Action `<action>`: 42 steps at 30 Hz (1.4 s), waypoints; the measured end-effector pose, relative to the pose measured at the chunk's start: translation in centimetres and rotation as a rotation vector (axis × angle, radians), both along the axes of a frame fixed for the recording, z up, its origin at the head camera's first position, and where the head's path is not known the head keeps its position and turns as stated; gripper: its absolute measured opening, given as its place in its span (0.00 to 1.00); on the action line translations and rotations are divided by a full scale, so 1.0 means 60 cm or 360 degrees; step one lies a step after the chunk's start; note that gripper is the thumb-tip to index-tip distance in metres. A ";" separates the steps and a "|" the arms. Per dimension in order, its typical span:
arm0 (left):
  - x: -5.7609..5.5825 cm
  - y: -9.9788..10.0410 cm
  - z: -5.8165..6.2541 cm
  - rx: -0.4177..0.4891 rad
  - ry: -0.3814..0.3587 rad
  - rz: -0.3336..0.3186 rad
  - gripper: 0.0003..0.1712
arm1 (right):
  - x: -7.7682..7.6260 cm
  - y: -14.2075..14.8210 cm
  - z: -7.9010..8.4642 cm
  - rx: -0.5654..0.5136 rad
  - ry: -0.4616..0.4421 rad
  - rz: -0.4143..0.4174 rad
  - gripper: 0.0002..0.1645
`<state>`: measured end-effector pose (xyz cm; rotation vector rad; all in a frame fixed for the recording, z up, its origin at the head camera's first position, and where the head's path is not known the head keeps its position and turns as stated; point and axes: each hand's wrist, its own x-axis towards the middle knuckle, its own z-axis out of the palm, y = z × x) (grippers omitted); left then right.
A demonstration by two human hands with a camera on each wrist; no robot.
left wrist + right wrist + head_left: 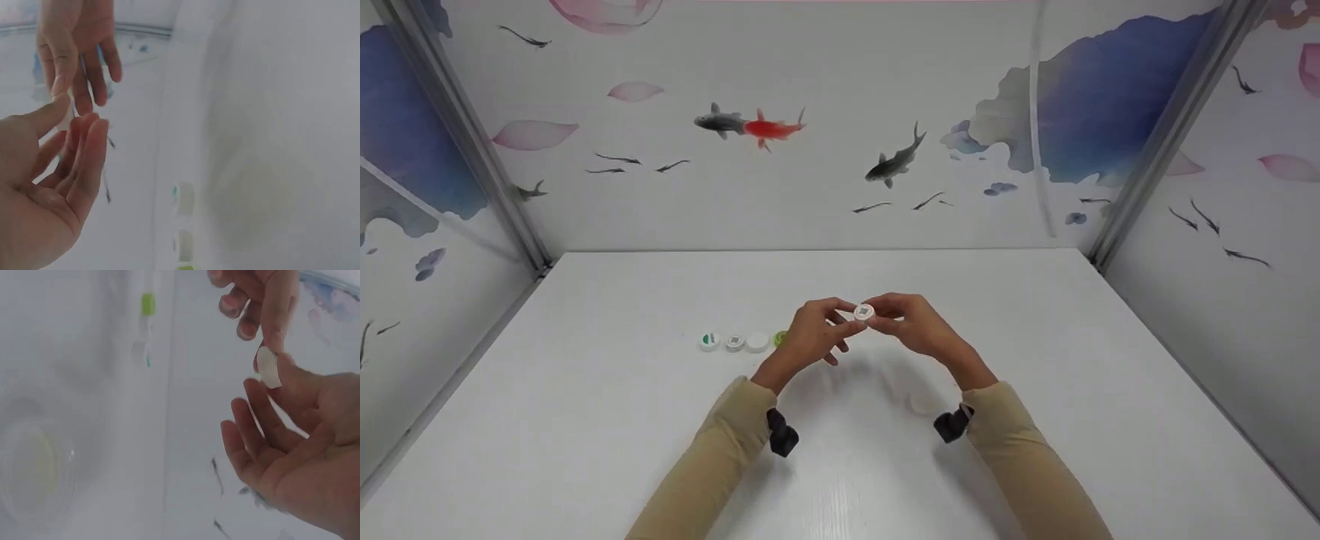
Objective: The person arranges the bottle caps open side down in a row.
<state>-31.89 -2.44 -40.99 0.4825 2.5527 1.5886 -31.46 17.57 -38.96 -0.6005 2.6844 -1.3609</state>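
Note:
A small white bottle cap (864, 312) with a square dark print on its top is held up above the table between both hands. My left hand (814, 330) pinches it from the left with thumb and finger. From the other side, my right hand (911, 322) pinches it too. In the right wrist view the cap (268, 367) shows its pale side between the fingertips, while the right hand's other fingers spread loosely. The left wrist view shows the left hand (39, 197) with the cap mostly hidden behind its thumb.
Left of the hands stand a white cap with green print (709, 342), a white cap with square print (735, 343), a plain white cap (757, 343) and a green cap (781, 340), partly covered. A clear round piece (39, 478) lies near the right wrist. Printed walls (825, 195) enclose the table.

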 end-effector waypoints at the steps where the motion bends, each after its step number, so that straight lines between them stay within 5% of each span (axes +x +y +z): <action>1: -0.008 0.000 -0.006 -0.0045 0.0005 0.0009 0.21 | -0.010 -0.001 -0.005 0.0024 -0.0014 0.0029 0.18; 10: -0.046 0.006 -0.042 -0.0298 -0.0047 0.0154 0.20 | -0.061 -0.014 -0.040 0.0185 -0.0072 0.0063 0.19; 23: -0.050 0.039 -0.056 -0.0762 0.0192 0.0352 0.16 | -0.082 -0.018 -0.070 0.0384 -0.0174 -0.0148 0.18; 31: -0.050 0.056 -0.073 -0.0835 0.0132 0.0406 0.12 | -0.081 -0.026 -0.080 0.0517 -0.0167 -0.0228 0.15; 36: -0.043 0.058 -0.064 -0.0854 0.0091 0.0436 0.14 | -0.079 -0.023 -0.076 0.0524 -0.0188 -0.0191 0.16; 42: -0.027 0.041 -0.020 -0.0771 0.0138 0.0348 0.22 | -0.070 0.006 -0.039 0.0599 -0.0128 -0.0034 0.19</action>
